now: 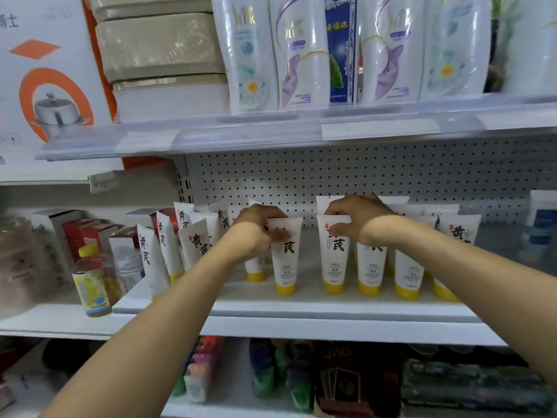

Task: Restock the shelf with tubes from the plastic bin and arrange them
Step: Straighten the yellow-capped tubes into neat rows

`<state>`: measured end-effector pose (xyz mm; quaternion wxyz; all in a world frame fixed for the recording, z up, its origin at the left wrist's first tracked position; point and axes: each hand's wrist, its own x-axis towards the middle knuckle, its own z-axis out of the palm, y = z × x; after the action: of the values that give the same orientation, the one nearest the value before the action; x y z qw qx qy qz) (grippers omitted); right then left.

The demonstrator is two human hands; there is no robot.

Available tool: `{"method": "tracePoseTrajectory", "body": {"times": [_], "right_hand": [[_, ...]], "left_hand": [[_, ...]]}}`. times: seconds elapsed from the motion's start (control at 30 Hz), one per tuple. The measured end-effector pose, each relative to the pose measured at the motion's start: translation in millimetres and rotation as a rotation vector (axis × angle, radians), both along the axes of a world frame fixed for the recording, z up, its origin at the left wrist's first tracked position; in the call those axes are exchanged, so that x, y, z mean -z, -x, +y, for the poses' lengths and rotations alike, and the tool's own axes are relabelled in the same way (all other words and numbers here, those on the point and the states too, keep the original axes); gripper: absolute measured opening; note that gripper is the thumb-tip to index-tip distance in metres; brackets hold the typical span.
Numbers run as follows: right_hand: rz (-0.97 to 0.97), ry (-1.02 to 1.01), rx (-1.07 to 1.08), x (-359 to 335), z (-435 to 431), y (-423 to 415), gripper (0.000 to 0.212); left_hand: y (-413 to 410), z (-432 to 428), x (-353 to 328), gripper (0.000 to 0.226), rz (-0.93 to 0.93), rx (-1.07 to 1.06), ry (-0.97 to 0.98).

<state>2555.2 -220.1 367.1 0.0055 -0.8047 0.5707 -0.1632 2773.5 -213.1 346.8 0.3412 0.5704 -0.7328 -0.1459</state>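
Several white tubes with yellow caps and black characters stand cap-down on the middle white shelf (301, 307). My left hand (259, 227) pinches the top edge of one upright tube (284, 260). My right hand (357, 220) grips the top of the tube beside it (334, 260). More tubes stand in a row to the right (408, 276), and others lean at the left (197, 245). The plastic bin is not in view.
A yellow-capped drink bottle (90, 282) and red boxes (87, 236) sit at the shelf's left. White shampoo bottles (301, 52) line the upper shelf. Pegboard (361, 173) backs the shelf. Coloured packs (331, 381) fill the shelf below.
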Motion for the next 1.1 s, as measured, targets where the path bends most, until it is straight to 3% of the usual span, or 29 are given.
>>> {"method": "tracePoseTrajectory", "body": {"times": [0.3,0.67,0.77,0.87,0.97,1.1], "right_hand": [[-0.064,0.002,-0.002,4.1,-4.2,2.2,0.026],[-0.076,-0.043,-0.019,3.9,-6.8,5.6,0.022],[-0.045,-0.032,-0.057,-0.8,-4.5,5.9,0.020],[-0.128,0.077,-0.121,-13.2,-3.7,7.2,0.021],[-0.155,0.160,-0.129,-28.5,-13.7,11.1,0.021],[-0.058,0.084,-0.103,-39.7,-37.1,15.8,0.017]], "left_hand": [[12.2,-20.9,-2.4,0.018,0.094,0.160,-0.088],[15.4,-20.9,-3.0,0.022,0.107,0.191,-0.101],[13.3,-19.4,-6.2,0.029,0.002,0.136,-0.062],[5.5,-17.8,-20.7,0.022,0.004,0.050,0.103],[-16.2,-24.7,-40.5,0.021,-0.225,-0.116,0.216],[-35.4,-30.4,-51.7,0.037,-0.518,-0.191,0.011]]}}
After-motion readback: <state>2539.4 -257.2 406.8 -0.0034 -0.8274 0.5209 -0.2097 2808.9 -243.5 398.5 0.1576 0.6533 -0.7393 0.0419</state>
